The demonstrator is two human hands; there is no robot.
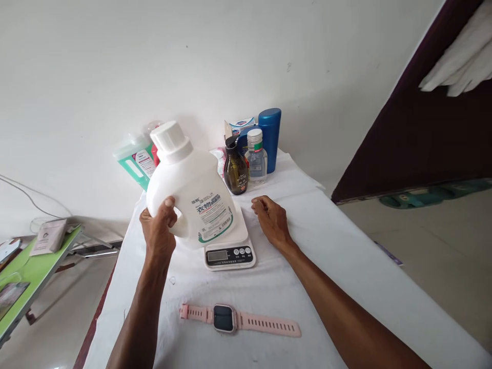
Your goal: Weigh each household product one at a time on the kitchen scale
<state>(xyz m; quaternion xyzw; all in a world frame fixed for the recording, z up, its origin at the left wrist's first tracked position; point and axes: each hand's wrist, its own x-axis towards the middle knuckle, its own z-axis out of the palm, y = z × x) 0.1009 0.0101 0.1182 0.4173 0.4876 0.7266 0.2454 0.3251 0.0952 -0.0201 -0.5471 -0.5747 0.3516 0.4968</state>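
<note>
My left hand [159, 225] is closed round the handle of a large white jug [188, 184] with a white screw cap, its label printed in green, blue and red. The jug leans to the left and covers part of a white digital kitchen scale [230, 259]; whether its base touches the scale I cannot tell. Just right of the scale is my right hand [272, 220], its fingers curled in and nothing visible in them. Nearer to me, a smartwatch [223, 319] with a pink strap lies flat on the white cloth.
Behind the scale stand a dark pump bottle [236, 169], a clear bottle [257, 159] with a white cap and a tall blue bottle [270, 138]. A green jug [140, 164] is at the back left. Left of the white-covered table [307, 205] is a green table [46, 261].
</note>
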